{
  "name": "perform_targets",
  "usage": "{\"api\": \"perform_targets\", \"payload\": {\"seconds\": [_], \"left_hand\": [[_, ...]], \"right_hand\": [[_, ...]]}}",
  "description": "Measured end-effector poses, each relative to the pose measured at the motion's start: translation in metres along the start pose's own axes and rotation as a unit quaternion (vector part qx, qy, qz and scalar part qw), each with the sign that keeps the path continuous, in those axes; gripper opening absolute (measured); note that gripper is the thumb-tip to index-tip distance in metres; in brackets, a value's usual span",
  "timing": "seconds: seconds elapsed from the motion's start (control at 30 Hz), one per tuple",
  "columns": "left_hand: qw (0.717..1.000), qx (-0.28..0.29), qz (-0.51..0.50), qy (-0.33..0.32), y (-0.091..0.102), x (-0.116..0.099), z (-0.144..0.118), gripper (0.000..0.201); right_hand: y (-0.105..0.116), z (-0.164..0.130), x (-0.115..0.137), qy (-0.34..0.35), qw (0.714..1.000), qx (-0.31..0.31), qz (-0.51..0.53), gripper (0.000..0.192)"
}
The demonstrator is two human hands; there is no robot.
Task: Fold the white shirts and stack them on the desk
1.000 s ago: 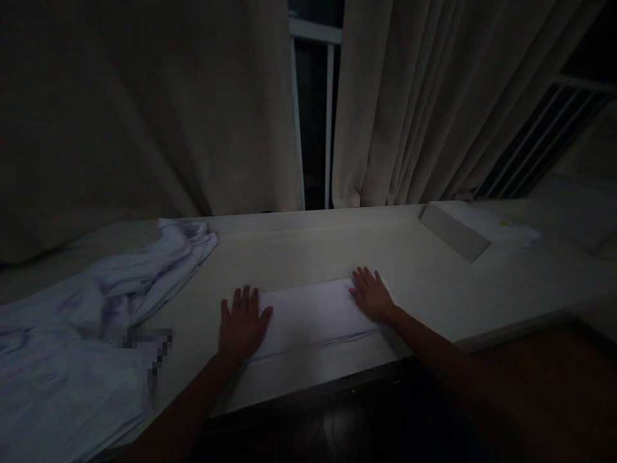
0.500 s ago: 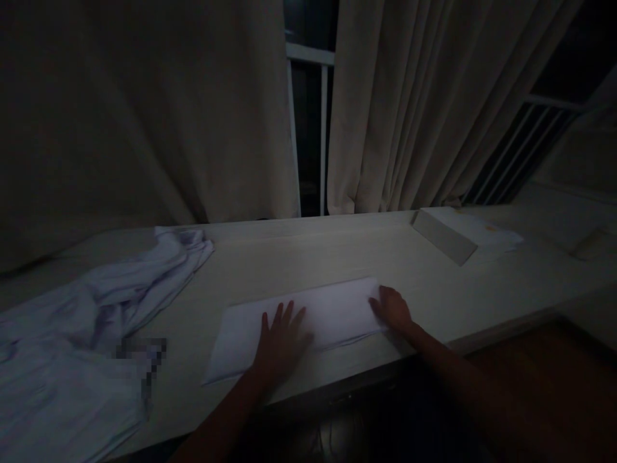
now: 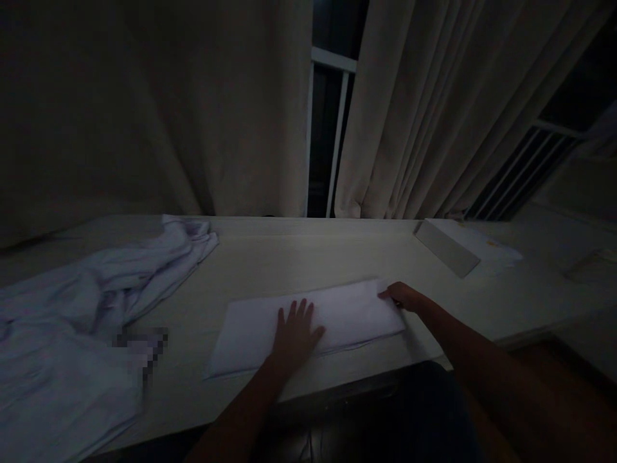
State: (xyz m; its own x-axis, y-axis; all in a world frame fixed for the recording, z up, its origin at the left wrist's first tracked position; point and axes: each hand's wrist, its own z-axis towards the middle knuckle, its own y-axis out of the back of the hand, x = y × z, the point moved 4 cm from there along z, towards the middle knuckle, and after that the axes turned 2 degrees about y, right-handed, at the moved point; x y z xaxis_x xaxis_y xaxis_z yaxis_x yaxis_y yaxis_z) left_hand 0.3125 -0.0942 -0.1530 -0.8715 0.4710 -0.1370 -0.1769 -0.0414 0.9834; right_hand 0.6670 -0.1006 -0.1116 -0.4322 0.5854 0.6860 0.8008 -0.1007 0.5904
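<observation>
A white cloth folded into a long flat strip point(image 3: 347, 312) lies on the pale table, tilted slightly up toward the right. My left hand point(image 3: 295, 337) rests flat on its middle, fingers spread. At the right end, my right hand point(image 3: 403, 297) grips the cloth's edge, thumb underneath and partly hidden. Further left, a heap of crumpled white fabric point(image 3: 62, 328), perhaps clothing, spreads over the table; part of it is pixelated.
A grey-sided box or stack of white papers point(image 3: 448, 247) stands at the back right of the table point(image 3: 289, 257). Beige curtains point(image 3: 231, 128) hang behind it, with a barred window point(image 3: 325, 128) in the gap. The table's front edge runs just below the cloth, and the room is dim.
My right hand has shifted from the top of the cloth's right end to its edge, which it now grips. My left hand stays flat on the cloth. The view has turned slightly.
</observation>
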Motion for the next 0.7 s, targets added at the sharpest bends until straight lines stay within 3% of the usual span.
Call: {"api": "perform_targets", "payload": {"seconds": [0.23, 0.47, 0.7], "left_hand": [[1.0, 0.012, -0.002, 0.014, -0.003, 0.001, 0.008, 0.053], [1.0, 0.002, -0.011, -0.017, 0.019, -0.008, 0.036, 0.039], [0.999, -0.014, -0.021, 0.042, 0.024, -0.003, 0.06, 0.04]], "right_hand": [[0.015, -0.012, 0.04, 0.047, 0.999, -0.007, -0.024, 0.023], [0.03, -0.025, 0.093, 0.112, 0.992, -0.001, -0.065, 0.023], [0.033, -0.042, 0.13, 0.151, 0.98, -0.008, -0.128, 0.023]]}}
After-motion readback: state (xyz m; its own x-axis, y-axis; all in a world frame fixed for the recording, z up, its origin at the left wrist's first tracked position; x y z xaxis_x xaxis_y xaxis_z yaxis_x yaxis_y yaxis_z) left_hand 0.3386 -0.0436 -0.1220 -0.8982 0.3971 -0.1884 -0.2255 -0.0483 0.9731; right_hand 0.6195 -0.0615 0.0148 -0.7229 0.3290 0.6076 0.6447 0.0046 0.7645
